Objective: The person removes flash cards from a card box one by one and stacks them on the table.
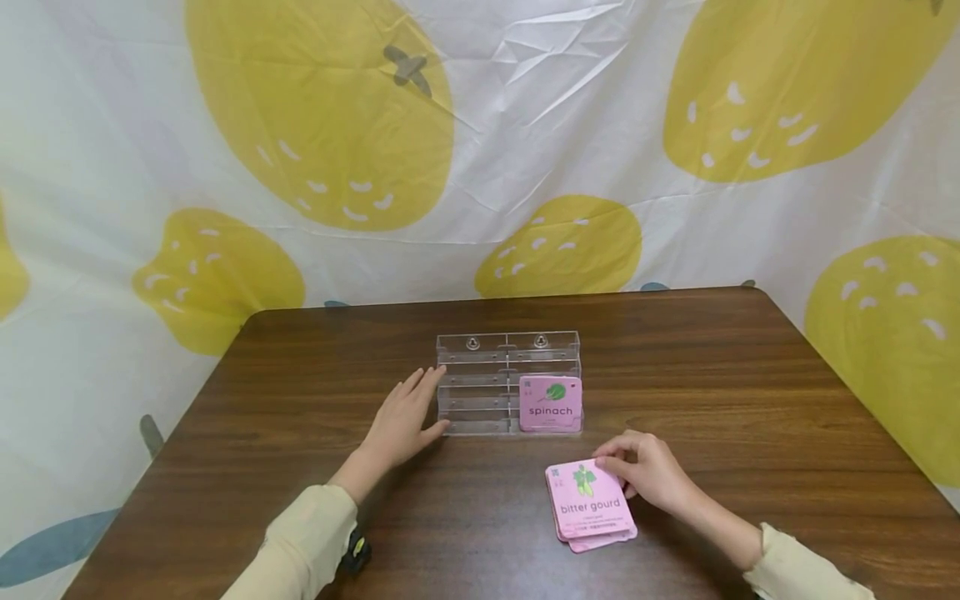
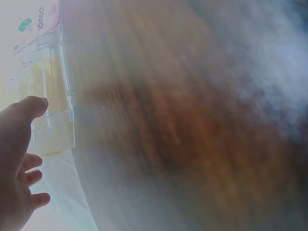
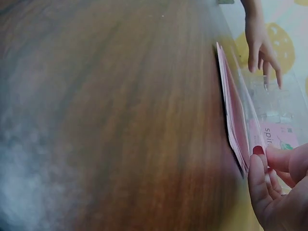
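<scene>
At the left side of a clear plastic card holder (image 1: 472,398), my left hand (image 1: 401,417) rests with its fingers spread and nearly straight. In the left wrist view the thumb of that left hand (image 2: 14,139) lies against the holder's edge. A pink spinach card (image 1: 551,404) stands in the holder's lower right pocket. My right hand (image 1: 648,471) pinches the upper right corner of a pink bitter gourd card (image 1: 588,500), on top of a small stack of pink cards (image 1: 603,543). From the right wrist, the pinched card's edge looks lifted off the others.
The holder stands on a dark brown wooden table (image 1: 712,375), towards its far edge. Behind the table hangs a white cloth (image 1: 375,267) printed with yellow fruit. A small black object (image 1: 356,552) shows beside the left sleeve.
</scene>
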Demonstrator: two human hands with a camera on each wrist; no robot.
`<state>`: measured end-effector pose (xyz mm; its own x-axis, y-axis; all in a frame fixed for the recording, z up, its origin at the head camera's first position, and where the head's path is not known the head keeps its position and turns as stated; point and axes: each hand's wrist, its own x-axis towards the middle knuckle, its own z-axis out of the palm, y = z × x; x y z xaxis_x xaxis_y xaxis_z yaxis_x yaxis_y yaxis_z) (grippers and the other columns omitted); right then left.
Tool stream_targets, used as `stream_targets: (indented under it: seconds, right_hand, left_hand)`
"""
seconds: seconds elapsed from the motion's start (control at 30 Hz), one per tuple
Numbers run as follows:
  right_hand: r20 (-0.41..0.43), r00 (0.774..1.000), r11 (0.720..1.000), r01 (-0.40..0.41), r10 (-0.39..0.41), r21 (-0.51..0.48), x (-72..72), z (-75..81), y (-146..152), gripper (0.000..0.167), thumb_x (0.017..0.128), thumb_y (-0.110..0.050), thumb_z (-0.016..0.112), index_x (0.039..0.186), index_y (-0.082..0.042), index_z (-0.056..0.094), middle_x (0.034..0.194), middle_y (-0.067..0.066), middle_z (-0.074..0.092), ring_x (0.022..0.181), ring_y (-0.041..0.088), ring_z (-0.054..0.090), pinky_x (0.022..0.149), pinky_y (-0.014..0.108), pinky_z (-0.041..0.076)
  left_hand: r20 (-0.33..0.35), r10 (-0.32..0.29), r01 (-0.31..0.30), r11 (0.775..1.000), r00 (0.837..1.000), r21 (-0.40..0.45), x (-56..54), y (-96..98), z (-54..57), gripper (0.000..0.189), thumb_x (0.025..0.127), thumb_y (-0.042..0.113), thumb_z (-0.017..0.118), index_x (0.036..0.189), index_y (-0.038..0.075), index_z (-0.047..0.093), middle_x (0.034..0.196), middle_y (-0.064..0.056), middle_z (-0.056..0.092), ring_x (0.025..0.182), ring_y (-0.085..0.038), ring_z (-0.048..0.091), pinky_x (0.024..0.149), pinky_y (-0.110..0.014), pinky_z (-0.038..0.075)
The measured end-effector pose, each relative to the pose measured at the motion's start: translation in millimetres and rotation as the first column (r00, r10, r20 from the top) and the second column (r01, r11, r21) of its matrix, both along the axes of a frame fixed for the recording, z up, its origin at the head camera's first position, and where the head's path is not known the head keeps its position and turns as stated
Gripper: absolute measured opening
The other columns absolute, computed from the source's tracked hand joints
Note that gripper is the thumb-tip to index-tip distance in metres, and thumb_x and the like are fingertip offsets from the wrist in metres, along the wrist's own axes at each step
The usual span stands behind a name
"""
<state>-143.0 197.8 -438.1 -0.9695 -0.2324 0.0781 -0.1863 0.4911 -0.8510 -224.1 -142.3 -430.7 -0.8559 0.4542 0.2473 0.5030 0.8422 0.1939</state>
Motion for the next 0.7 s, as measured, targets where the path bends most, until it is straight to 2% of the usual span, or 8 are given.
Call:
stream_targets:
  seconds: [0.23, 0.53, 0.7]
  right_hand:
    - [0.008, 1.0, 0.999, 0.005, -0.005, 0.037, -1.1, -2.8, -0.9, 0.011, 0.082, -0.008, 0.065, 0.088, 0.001, 0.068, 0.071, 0.004, 0.05, 0.051, 0.007, 0.05, 0.041, 0.025, 0.049]
    - [-0.057, 0.998, 0.993, 0.023, -0.017, 0.114, -1.9, -1.2, -1.1, 0.006, 0.081, -0.006, 0.066, 0.084, -0.003, 0.069, 0.067, 0.001, 0.049, 0.05, 0.003, 0.044, 0.039, 0.022, 0.045]
    - [-0.085, 0.995, 0.991, 0.059, -0.048, 0.124, -2.8, 3.9, 1.8, 0.005, 0.079, -0.004, 0.067, 0.084, -0.002, 0.068, 0.065, 0.001, 0.049, 0.047, 0.006, 0.047, 0.039, 0.021, 0.044]
  left_hand:
    - [0.001, 0.004, -0.004, 1.0, 1.0, -0.006, -0.2, -0.3, -0.5, 0.075, 0.082, 0.032, 0.065, 0.143, 0.01, 0.026, 0.139, -0.018, 0.038, 0.13, -0.032, 0.031, 0.104, -0.05, 0.027]
    - [-0.003, 0.002, -0.002, 1.0, 1.0, -0.005, -0.3, -0.6, -1.5, 0.075, 0.082, 0.033, 0.065, 0.143, 0.01, 0.026, 0.14, -0.018, 0.038, 0.13, -0.032, 0.031, 0.103, -0.051, 0.028]
    - [-0.004, 0.0, 0.0, 1.0, 1.0, -0.001, -0.1, -0.7, -1.1, 0.075, 0.082, 0.032, 0.065, 0.143, 0.01, 0.026, 0.139, -0.018, 0.038, 0.13, -0.032, 0.031, 0.104, -0.05, 0.028]
